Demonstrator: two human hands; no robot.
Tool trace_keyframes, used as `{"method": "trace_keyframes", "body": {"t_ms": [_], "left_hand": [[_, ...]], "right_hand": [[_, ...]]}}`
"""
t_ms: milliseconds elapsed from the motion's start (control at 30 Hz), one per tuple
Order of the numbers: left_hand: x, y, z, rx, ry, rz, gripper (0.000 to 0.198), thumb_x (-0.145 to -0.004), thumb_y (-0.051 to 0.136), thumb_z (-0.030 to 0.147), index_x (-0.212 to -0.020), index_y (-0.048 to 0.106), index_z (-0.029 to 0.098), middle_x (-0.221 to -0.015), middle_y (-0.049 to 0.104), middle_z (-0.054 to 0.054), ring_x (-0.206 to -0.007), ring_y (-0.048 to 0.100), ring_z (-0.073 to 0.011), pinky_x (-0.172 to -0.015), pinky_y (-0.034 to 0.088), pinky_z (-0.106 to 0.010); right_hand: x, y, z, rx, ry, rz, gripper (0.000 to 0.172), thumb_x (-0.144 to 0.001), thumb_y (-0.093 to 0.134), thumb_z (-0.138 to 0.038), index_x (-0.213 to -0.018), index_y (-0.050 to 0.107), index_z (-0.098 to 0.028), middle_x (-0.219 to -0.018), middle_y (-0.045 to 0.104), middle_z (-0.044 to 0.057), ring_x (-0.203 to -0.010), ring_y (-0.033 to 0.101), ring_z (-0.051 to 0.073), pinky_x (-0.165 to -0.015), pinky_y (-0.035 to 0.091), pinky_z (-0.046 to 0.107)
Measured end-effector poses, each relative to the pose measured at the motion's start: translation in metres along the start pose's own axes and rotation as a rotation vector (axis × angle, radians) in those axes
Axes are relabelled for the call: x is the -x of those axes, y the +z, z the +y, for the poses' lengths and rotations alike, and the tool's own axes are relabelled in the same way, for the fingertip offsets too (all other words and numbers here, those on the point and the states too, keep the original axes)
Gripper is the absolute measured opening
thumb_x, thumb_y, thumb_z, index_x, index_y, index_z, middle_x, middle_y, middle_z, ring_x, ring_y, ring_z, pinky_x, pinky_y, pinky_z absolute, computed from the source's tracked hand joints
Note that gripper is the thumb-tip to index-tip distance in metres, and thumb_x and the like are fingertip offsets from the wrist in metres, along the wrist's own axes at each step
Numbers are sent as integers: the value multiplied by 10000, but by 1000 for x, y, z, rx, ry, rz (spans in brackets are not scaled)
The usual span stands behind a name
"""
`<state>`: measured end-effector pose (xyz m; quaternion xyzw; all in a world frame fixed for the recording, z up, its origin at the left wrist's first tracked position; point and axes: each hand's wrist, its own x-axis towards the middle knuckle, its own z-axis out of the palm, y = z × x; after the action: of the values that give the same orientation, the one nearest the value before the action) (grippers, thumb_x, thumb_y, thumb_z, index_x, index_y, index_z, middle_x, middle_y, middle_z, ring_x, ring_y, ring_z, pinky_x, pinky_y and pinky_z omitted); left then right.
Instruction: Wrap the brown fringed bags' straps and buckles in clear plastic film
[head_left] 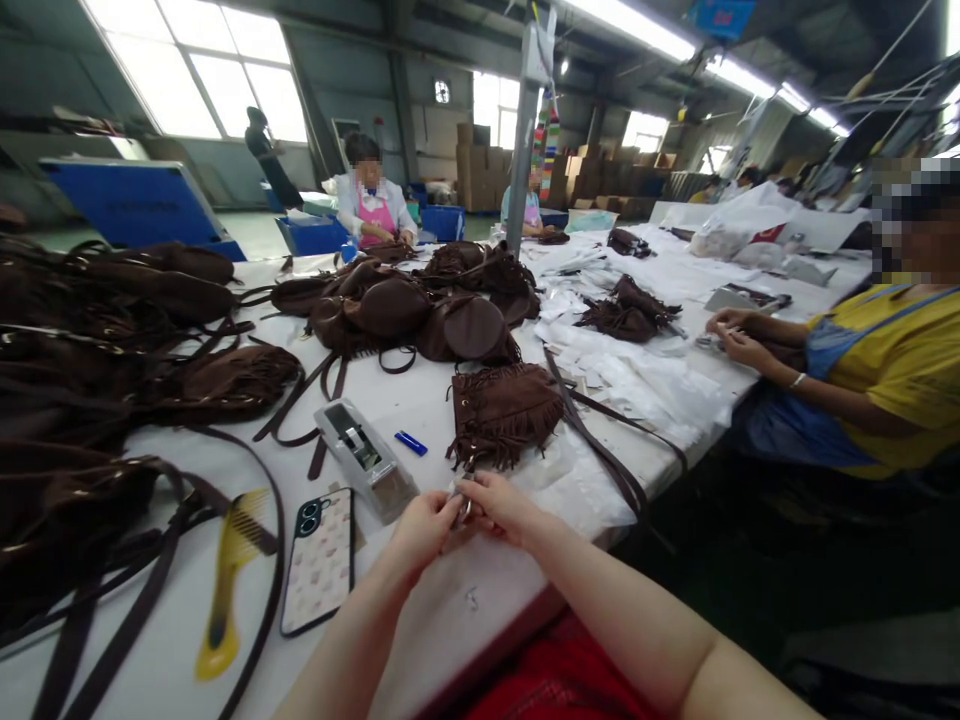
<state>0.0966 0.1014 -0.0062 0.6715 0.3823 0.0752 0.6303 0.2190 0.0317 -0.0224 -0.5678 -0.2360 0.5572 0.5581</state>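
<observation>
Silvery in colour, a small metal piece [466,510] sits between the left hand [421,525] and the right hand [504,508], which meet before me on my feed with fingers bent, both closed on it in a pinch. It seems to slant away from the wearer, but fingers cover its ends, so I can't make out its exact shape or confirm its long axis.

Just beyond the hands, a brown fringed bag [504,402] lies flat on the white table [420,650], its long axis running roughly left to right; the eyeleted edge faces left and the fringe trails right and nearer. Right of the hands, dark straps [611,470] hang toward the table's edge.

Left of the hands I see a clear plastic box [365,460], then a patterned phone [319,565], camera end away, and a yellow comb [225,590], handle toward the wearer. Farther left, a heap of brown bags [187,285] is cut off by my frame. Well off to the right, a co-worker in yellow [877,370] holds something too small for me to identify.
</observation>
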Motion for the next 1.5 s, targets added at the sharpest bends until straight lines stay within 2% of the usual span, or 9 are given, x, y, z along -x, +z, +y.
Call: {"method": "trace_keyframes", "body": {"t_ms": [200,367,500,600,733,1167,1300,1367,1500], "left_hand": [[1,1,-6,152,75,19,487,-633,601,637,-686,542,156,-572,542,28,-372,337,-52,-374,237,-200],[4,-7,-6,172,51,-11,468,-690,569,621,-742,551,157,-610,572,29,-356,366,-39,-365,242,-186],[0,-4,-9,230,2,-25,519,-683,559,672,-771,546,161,-721,622,-4,-410,511,-71,-376,326,-184],[-3,-1,-9,230,-7,-12,542,-658,572,685,-782,557,158,-814,656,-30,-430,558,-87,-383,352,-192],[-3,-2,-7,251,-31,19,548,-618,613,677,-776,586,153,-798,666,-30,-415,537,-81,-397,347,-197],[1,-7,-11,195,1,43,358,-801,566,494,-823,627,142,-467,511,45,-407,463,-78,-425,340,-174],[1,-7,-9,205,0,35,270,-854,554,396,-809,623,139,-495,511,49,-407,458,-62,-413,321,-161],[0,-7,-9,249,3,29,240,-877,536,351,-806,615,136,-548,535,42,-410,460,-51,-410,317,-160],[1,-8,-9,343,-3,-15,223,-917,489,287,-803,601,131,-577,539,40,-404,450,-40,-400,301,-161]], "right_hand": [[17,-1,-14,186,-63,122,315,-762,665,-450,-901,531,-200,-506,535,-81,-340,429,75,-335,289,190],[57,-84,-65,742,-582,587,252,-845,566,-445,-927,641,-219,-782,673,18,-677,620,151,-641,473,253],[74,-193,-106,1225,-235,989,306,-883,472,-400,-971,683,-198,-897,714,78,-839,644,210,-761,457,290],[81,-253,-118,1343,-22,1012,241,-820,544,-307,-856,732,-162,-868,721,135,-842,650,258,-735,442,323],[81,-288,-112,1449,174,926,183,-732,654,-322,-742,753,-168,-821,728,137,-810,658,261,-696,441,316],[83,-257,-117,1693,275,867,252,-790,485,-172,-804,730,-116,-866,671,303,-891,664,391,-732,448,497],[107,-220,-130,1463,-279,1074,380,-884,403,-383,-1035,678,-168,-838,663,300,-974,627,455,-756,411,615],[115,-192,-126,1180,-465,927,428,-885,404,-513,-1115,628,-229,-947,681,255,-975,646,403,-736,466,561],[114,-126,-94,658,-514,655,380,-836,517,-579,-976,655,-254,-977,697,174,-850,697,281,-664,547,397]]}}
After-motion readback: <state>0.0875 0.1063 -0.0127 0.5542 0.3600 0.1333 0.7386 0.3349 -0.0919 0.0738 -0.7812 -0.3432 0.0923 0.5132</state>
